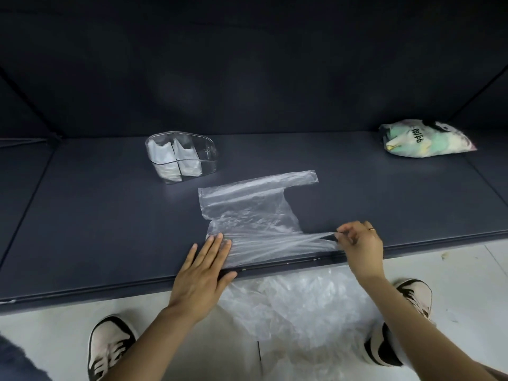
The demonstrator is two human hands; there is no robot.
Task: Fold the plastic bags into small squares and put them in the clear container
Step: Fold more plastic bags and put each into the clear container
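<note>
A thin see-through plastic bag (pixel 247 213) is spread flat on the dark blue-grey table (pixel 96 215), near its front edge and just in front of the clear plastic container (pixel 181 158), where white folded squares are already kept. The near handle should be pulled straight and smoothed before it is folded over. The bag's left end is pressed down by the flat left hand (pixel 200 273). The handle is pinched by the right hand (pixel 360 243).

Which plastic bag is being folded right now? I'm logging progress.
The clear bag spread flat on the table: left hand presses it, right hand pinches its near handle. The others sit folded in the container.
</note>
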